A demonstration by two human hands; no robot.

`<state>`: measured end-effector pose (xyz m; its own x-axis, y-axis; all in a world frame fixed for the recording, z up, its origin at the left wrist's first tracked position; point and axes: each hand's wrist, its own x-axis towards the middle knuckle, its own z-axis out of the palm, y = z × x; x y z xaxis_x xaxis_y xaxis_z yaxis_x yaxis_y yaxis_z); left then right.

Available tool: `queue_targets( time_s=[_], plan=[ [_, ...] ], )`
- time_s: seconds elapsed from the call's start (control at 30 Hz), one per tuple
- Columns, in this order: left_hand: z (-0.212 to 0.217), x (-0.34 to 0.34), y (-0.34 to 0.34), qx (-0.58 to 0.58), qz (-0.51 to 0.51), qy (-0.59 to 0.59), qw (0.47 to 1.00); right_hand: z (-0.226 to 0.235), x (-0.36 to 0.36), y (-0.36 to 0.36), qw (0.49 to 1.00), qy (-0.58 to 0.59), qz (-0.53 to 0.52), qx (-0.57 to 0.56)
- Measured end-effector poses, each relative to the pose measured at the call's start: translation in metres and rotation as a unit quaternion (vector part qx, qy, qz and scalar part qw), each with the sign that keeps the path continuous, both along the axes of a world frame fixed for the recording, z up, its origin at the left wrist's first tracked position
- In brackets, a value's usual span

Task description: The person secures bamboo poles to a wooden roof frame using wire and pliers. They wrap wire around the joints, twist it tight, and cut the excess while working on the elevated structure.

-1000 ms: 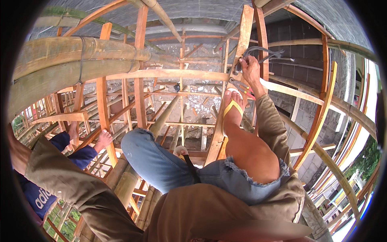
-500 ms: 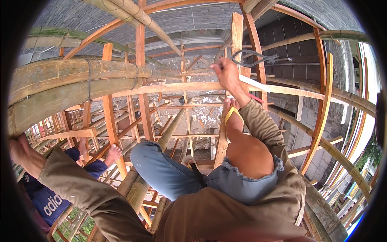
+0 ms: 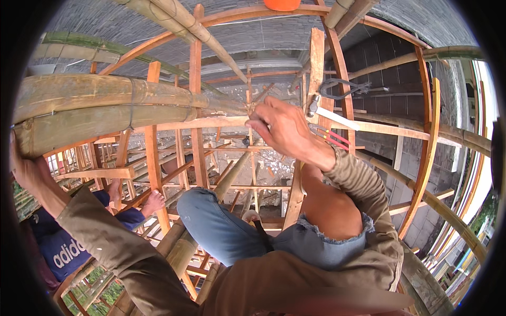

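My left hand (image 3: 30, 171) is at the far left, against the end of the lower bamboo pole (image 3: 79, 128); its fingertips run into the dark rim. Tied to that pole with dark wire is an upper bamboo pole (image 3: 100, 90). Over the horizontal wooden beam (image 3: 224, 121) my right hand (image 3: 284, 129) is closed, thumb and fingers drawn together near the poles' far end. Whatever it pinches is too small or hidden to name. Just right of it a hammer (image 3: 340, 118) with a white handle rests on the beam, beside a red-handled tool (image 3: 334, 138).
A loop of grey tie wire (image 3: 342, 88) hangs by the upright post (image 3: 316, 60). An orange container (image 3: 282, 5) shows at the top edge. Another person's hand (image 3: 154, 201) holds a post at lower left. Rubble-strewn ground (image 3: 271, 168) lies far below the timber frame.
My right hand has moved left and nearer, away from the upright post, uncovering the hammer head. My left hand has shifted up along the pole's end. The view has tilted slightly.
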<state>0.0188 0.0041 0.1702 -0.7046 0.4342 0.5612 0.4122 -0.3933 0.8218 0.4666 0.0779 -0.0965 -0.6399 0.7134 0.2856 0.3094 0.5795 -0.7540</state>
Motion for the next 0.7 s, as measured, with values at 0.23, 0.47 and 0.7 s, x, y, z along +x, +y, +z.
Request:
queue_targets(
  time_s=[0.23,0.47,0.7],
  plan=[
    [-0.182,0.184,-0.035,-0.080,0.176,0.154,0.969,0.043,-0.007,-0.038,0.992,0.060,0.097,0.058],
    [-0.300,0.294,-0.064,-0.227,-0.326,-0.735,0.549,0.012,0.005,-0.049,0.943,0.039,0.330,-0.022],
    [-0.355,0.281,-0.014,-0.191,-0.307,-0.690,0.628,0.001,0.039,-0.037,0.960,-0.035,0.273,-0.042]
  ],
)
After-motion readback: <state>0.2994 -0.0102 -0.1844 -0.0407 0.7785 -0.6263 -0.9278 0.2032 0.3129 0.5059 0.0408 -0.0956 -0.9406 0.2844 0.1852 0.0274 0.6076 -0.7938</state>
